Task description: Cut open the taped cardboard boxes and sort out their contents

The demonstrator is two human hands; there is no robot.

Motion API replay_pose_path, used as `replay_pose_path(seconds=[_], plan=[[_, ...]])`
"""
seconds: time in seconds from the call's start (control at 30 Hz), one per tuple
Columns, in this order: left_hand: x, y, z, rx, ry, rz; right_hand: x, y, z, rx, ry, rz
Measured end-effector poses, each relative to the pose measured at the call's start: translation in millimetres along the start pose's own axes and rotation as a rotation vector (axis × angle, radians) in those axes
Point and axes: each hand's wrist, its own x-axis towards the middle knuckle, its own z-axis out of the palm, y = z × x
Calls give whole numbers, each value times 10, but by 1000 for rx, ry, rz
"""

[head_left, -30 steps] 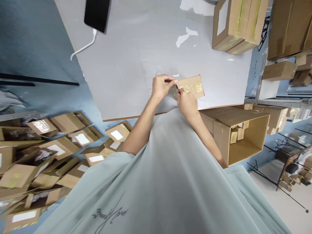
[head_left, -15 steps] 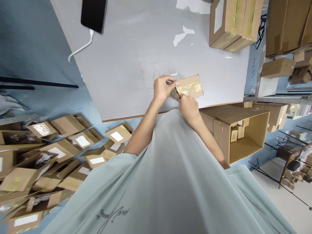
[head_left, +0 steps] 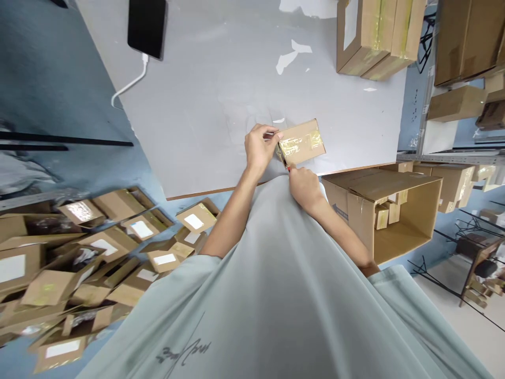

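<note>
A small cardboard box (head_left: pixel 302 153) with shiny clear-yellow tape on its upper side lies on the table near the front edge. At its left end, my left hand (head_left: pixel 260 145) is closed, with thumb and fingers pinching the upper corner. My right hand (head_left: pixel 305 187) is closed in a fist just below the box. In it is a red-handled tool (head_left: pixel 289 169), whose thin dark blade-like part lies along the taped left end. Most of the handle is hidden in the fist, so I cannot make out the exact kind.
A black phone (head_left: pixel 147 26) with a white cable lies at the table's (head_left: pixel 189 116) far left. Taped boxes (head_left: pixel 369 39) stand at the far right, near torn white scraps (head_left: pixel 290 58). A large open carton (head_left: pixel 406 245) sits below right. Many opened boxes (head_left: pixel 110 245) are heaped at left.
My right hand has drawn slightly toward my body with the red-handled tool, showing more of its dark part. My left hand still pinches the box's corner. The view has shifted a little.
</note>
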Motion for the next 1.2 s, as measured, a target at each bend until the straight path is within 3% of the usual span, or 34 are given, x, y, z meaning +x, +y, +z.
replay_pose_path(seconds=[0.1, 0.23, 0.33, 0.47, 0.83, 1.2], plan=[[-65, 14, -3, 25, 7, 17, -114, 168, -64, 104, 48, 33], [-111, 171, 88, 124, 18, 171, -115, 549, -95, 255, 207, 109], [-94, 349, 265, 188, -82, 319, 31, 860, -43, 297, 308, 191], [-61, 479, 503, 263, -230, 417, 245, 1107, -21, 299, 319, 228], [-113, 499, 554, 328, -293, 334, 563, 1161, -184, 239, 159, 135], [-136, 436, 562, 363, -322, 352, 590, 1018, -356, 235, 166, 181]])
